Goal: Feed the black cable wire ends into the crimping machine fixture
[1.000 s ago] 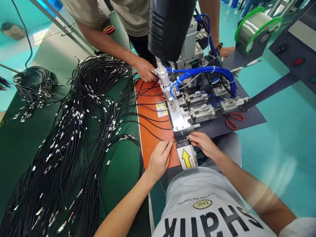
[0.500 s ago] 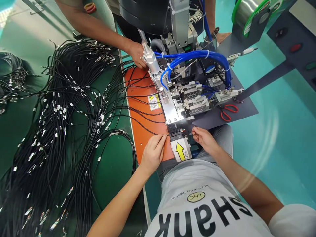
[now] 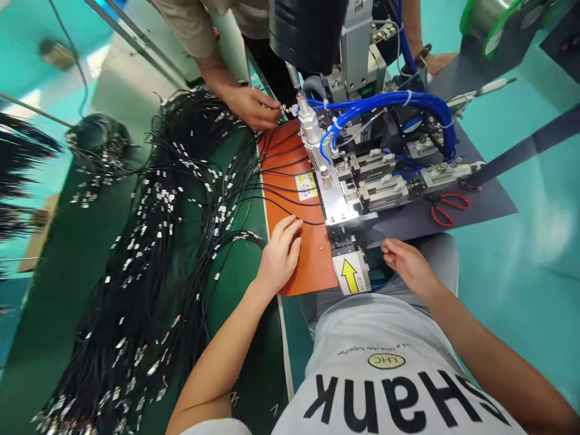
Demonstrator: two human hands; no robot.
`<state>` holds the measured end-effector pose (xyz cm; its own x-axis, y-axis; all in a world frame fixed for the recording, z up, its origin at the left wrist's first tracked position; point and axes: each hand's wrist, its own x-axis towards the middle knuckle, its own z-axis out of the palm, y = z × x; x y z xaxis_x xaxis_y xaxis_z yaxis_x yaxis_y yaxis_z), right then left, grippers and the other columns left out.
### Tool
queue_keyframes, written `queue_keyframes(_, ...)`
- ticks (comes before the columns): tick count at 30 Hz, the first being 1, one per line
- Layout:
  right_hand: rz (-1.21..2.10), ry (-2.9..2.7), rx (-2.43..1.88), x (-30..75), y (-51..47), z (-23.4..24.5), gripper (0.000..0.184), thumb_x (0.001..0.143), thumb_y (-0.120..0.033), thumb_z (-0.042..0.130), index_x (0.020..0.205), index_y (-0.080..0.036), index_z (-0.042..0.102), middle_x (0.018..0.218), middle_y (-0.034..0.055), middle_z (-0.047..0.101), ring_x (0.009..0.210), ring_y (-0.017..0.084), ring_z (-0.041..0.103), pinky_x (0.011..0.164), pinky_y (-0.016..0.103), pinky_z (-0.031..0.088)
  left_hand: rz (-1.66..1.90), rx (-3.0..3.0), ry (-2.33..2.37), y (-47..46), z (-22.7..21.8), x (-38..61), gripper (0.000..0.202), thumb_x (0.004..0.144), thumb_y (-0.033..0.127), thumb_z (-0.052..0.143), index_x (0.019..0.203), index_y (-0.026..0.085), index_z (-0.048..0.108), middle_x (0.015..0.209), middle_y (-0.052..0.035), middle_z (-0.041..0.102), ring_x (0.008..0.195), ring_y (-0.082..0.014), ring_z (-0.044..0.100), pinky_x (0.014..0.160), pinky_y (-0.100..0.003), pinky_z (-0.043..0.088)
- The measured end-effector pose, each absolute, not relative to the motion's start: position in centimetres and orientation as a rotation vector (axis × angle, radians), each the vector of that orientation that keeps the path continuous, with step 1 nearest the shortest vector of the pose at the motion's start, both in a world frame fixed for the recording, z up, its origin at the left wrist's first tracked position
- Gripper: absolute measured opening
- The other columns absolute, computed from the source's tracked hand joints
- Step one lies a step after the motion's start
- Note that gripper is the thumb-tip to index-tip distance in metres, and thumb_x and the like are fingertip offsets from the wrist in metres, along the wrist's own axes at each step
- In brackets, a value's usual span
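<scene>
My left hand [image 3: 281,254] hovers over or rests on the orange plate [image 3: 312,266], fingers apart and holding nothing. Its fingertips are close to a black cable [image 3: 290,212] that runs into the near end of the machine [image 3: 339,205]; I cannot tell if they touch. My right hand [image 3: 408,263] is beside the machine's near end, thumb and fingers pinched together. Whatever lies in that pinch is too small to make out. Between my hands sits a block with a yellow arrow [image 3: 350,275]. Several more cables lie across the plate into the machine.
A large heap of black cables with white tags [image 3: 149,241] covers the green table [image 3: 247,272] to the left. Across the machine, another person's hand [image 3: 254,109] is near its far end. Red-handled scissors [image 3: 448,208] lie on the grey plate. A wire spool [image 3: 492,24] stands far right.
My left hand has let go of the cable and drawn back left, its fingers now spread. The cable's end has moved into the machine. My right hand stays pinched. The view has shifted left.
</scene>
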<state>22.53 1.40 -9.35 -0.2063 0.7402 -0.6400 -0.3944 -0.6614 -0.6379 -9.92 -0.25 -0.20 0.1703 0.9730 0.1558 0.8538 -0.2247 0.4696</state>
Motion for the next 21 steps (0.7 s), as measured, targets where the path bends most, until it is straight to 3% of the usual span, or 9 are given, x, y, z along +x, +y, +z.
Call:
queue_keyframes(4, 1.88, -0.412, -1.339, 24.8, 0.7, -10.0, 0.028, 0.071, -0.039, 0.086, 0.084, -0.018, 0.073, 0.084, 0.0008, 0.059, 0.069, 0.007, 0.052, 0.056, 0.013, 0.047, 0.261, 2.337, 1.63, -1.7, 2.9, -15.1, 0.025, 0.099, 0.018, 0.044, 0.114, 0.021, 0.064, 0.113, -0.0065, 0.068, 0.111, -0.0194, 0.062, 0.099, -0.037, 0.052)
queue_keyframes(7, 1.874, -0.423, -1.383, 25.3, 0.7, -10.6, 0.027, 0.071, -0.038, 0.087, 0.085, -0.019, 0.074, 0.088, 0.0022, 0.06, 0.073, 0.009, 0.053, 0.057, 0.014, 0.049, -0.137, 2.592, 1.488, -2.3, 3.0, -18.0, 0.029, 0.096, 0.01, 0.042, 0.115, 0.019, 0.062, 0.119, -0.0102, 0.066, 0.119, -0.0238, 0.058, 0.101, -0.04, 0.049)
queue_keyframes(10, 1.919, -0.486, -1.364, 24.5, 0.9, -10.2, 0.025, 0.074, -0.038, 0.085, 0.085, -0.019, 0.073, 0.087, 0.0025, 0.06, 0.072, 0.009, 0.052, 0.057, 0.014, 0.05, -0.41, 2.748, 1.294, -1.9, 2.1, -19.3, 0.022, 0.094, 0.008, 0.045, 0.103, 0.017, 0.063, 0.107, -0.0113, 0.067, 0.11, -0.0245, 0.059, 0.098, -0.04, 0.049)
queue_keyframes(16, 1.892, -0.622, -1.374, 24.2, 0.8, -8.3, 0.022, 0.079, -0.04, 0.08, 0.087, -0.021, 0.073, 0.089, 0.0021, 0.059, 0.072, 0.009, 0.05, 0.059, 0.015, 0.049, -0.401, 2.759, 1.09, -0.2, 3.9, -20.2, 0.017, 0.09, 0.008, 0.049, 0.09, 0.02, 0.062, 0.095, -0.0077, 0.066, 0.097, -0.0193, 0.061, 0.095, -0.034, 0.047)
queue_keyframes(21, 1.841, -0.673, -1.396, 25.2, 0.6, -8.0, 0.021, 0.081, -0.04, 0.079, 0.086, -0.021, 0.071, 0.09, 0.0022, 0.058, 0.075, 0.011, 0.05, 0.06, 0.017, 0.046, -0.535, 2.805, 1.209, -0.6, 7.5, -19.5, 0.009, 0.085, 0.017, 0.054, 0.091, 0.018, 0.061, 0.094, -0.0089, 0.064, 0.097, -0.0242, 0.058, 0.105, -0.046, 0.041)
